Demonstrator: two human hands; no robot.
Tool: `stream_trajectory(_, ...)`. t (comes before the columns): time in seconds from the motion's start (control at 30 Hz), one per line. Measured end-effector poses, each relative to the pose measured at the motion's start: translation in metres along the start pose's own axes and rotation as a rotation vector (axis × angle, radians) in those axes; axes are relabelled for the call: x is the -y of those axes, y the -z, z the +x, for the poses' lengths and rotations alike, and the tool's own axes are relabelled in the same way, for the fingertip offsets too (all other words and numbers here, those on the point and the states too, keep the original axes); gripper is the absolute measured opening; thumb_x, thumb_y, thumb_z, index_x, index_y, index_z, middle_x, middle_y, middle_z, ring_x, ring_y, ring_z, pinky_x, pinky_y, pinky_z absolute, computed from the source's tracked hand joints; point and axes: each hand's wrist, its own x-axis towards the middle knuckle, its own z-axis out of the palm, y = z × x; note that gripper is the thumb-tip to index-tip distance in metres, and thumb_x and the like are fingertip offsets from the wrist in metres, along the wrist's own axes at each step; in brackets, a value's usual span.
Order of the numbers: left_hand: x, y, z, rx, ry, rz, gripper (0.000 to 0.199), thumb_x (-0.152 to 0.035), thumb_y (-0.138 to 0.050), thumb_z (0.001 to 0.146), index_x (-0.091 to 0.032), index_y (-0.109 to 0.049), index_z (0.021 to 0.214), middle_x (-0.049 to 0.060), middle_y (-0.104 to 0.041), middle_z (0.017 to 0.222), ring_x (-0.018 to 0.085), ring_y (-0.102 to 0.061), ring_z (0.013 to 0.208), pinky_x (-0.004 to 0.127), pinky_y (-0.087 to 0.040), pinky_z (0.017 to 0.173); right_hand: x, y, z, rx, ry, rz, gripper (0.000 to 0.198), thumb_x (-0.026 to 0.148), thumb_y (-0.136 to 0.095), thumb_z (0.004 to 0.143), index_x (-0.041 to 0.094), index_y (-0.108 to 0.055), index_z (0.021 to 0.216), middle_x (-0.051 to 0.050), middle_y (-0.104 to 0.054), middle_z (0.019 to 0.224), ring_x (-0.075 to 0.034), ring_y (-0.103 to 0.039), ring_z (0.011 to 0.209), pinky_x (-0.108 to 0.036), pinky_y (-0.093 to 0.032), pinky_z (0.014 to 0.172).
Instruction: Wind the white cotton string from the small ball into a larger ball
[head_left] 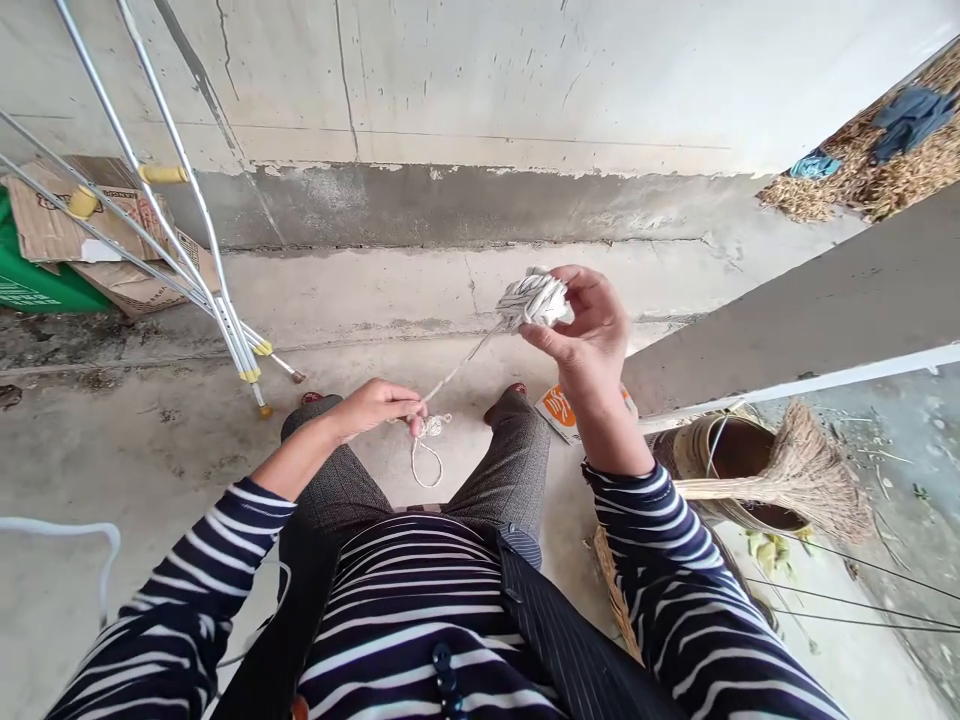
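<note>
My right hand is closed around one side of a ball of whitish yarn, thumb below and fingers above, held out in front of the wall. A strand of yarn runs taut down and left from the ball to my left hand. There the thumb and fingers of my left hand pinch it. Below that pinch hangs a loose yarn loop, beside a small pale clump of yarn. Whether the clump hangs or lies on the floor I cannot tell.
Metal crutches lean at the left before cardboard boxes and a green bag. At the right, a straw broom lies across a basket-like container. A concrete ledge slants behind my right arm. A printed box sits on the floor.
</note>
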Motion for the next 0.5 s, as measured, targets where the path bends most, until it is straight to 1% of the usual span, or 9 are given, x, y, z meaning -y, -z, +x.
stream_trajectory(0.07, 0.011, 0.016, -0.012, -0.135, 0.040, 0.058, 0.030, -0.044, -0.070, 0.085, -0.016, -0.077, 0.077, 0.008, -0.076, 0.075, 0.022, -0.072, 0.085, 0.033, -0.053, 0.085, -0.006, -0.010, -0.005, 0.025, -0.071, 0.022, 0.053, 0.035, -0.088, 0.066, 0.026, -0.063, 0.112, -0.005, -0.067, 0.115, -0.021, -0.063, 0.105, -0.034, -0.059, 0.079)
stream_trajectory(0.1, 0.016, 0.021, -0.013, -0.181, 0.063, 0.079, 0.028, -0.043, -0.073, 0.081, -0.016, -0.076, 0.077, 0.007, -0.076, 0.074, 0.022, -0.072, 0.081, 0.033, -0.053, 0.082, -0.008, -0.017, -0.008, 0.036, -0.104, 0.036, 0.053, 0.034, -0.089, 0.065, 0.026, -0.063, 0.111, -0.005, -0.067, 0.113, -0.020, -0.063, 0.102, -0.032, -0.058, 0.076)
stream_trajectory(0.17, 0.025, 0.024, -0.008, -0.214, 0.098, 0.054, 0.028, -0.042, -0.078, 0.073, -0.016, -0.075, 0.083, 0.006, -0.076, 0.075, 0.022, -0.072, 0.076, 0.032, -0.053, 0.078, -0.008, -0.030, -0.013, 0.059, -0.160, 0.081, 0.054, 0.033, -0.089, 0.063, 0.025, -0.063, 0.109, -0.004, -0.066, 0.106, -0.018, -0.062, 0.096, -0.029, -0.057, 0.072)
stream_trajectory(0.23, 0.026, 0.017, 0.005, -0.205, 0.078, -0.027, 0.035, -0.042, -0.081, 0.070, -0.015, -0.074, 0.092, 0.006, -0.077, 0.079, 0.022, -0.073, 0.077, 0.033, -0.053, 0.079, -0.004, -0.044, -0.016, 0.090, -0.201, 0.134, 0.055, 0.033, -0.090, 0.061, 0.024, -0.064, 0.108, -0.003, -0.065, 0.103, -0.017, -0.061, 0.093, -0.027, -0.055, 0.069)
stream_trajectory(0.33, 0.013, -0.003, 0.024, -0.253, -0.054, -0.104, 0.040, -0.043, -0.080, 0.073, -0.013, -0.073, 0.099, 0.006, -0.076, 0.078, 0.021, -0.073, 0.080, 0.033, -0.052, 0.084, 0.002, -0.059, -0.019, 0.150, -0.238, 0.157, 0.054, 0.035, -0.089, 0.062, 0.024, -0.064, 0.109, -0.004, -0.064, 0.105, -0.016, -0.059, 0.092, -0.025, -0.054, 0.066)
stream_trajectory(0.37, 0.007, -0.009, 0.027, -0.283, -0.102, -0.109, 0.038, -0.044, -0.079, 0.075, -0.013, -0.072, 0.098, 0.006, -0.075, 0.077, 0.020, -0.072, 0.079, 0.032, -0.052, 0.084, 0.003, -0.061, -0.019, 0.162, -0.243, 0.146, 0.054, 0.036, -0.088, 0.062, 0.024, -0.064, 0.109, -0.004, -0.064, 0.107, -0.016, -0.059, 0.092, -0.025, -0.053, 0.066)
stream_trajectory(0.43, -0.005, -0.018, 0.029, -0.340, -0.172, -0.097, 0.032, -0.044, -0.076, 0.079, -0.014, -0.072, 0.089, 0.005, -0.074, 0.076, 0.019, -0.070, 0.077, 0.031, -0.052, 0.082, 0.003, -0.062, -0.019, 0.158, -0.244, 0.116, 0.055, 0.036, -0.088, 0.062, 0.024, -0.064, 0.110, -0.004, -0.064, 0.108, -0.017, -0.059, 0.094, -0.026, -0.053, 0.067)
stream_trajectory(0.5, -0.011, -0.020, 0.023, -0.383, -0.196, -0.053, 0.028, -0.043, -0.071, 0.084, -0.015, -0.070, 0.077, 0.005, -0.072, 0.074, 0.018, -0.068, 0.074, 0.030, -0.052, 0.080, 0.001, -0.059, -0.017, 0.118, -0.239, 0.098, 0.056, 0.034, -0.089, 0.060, 0.024, -0.064, 0.109, -0.004, -0.065, 0.104, -0.016, -0.059, 0.093, -0.026, -0.053, 0.069)
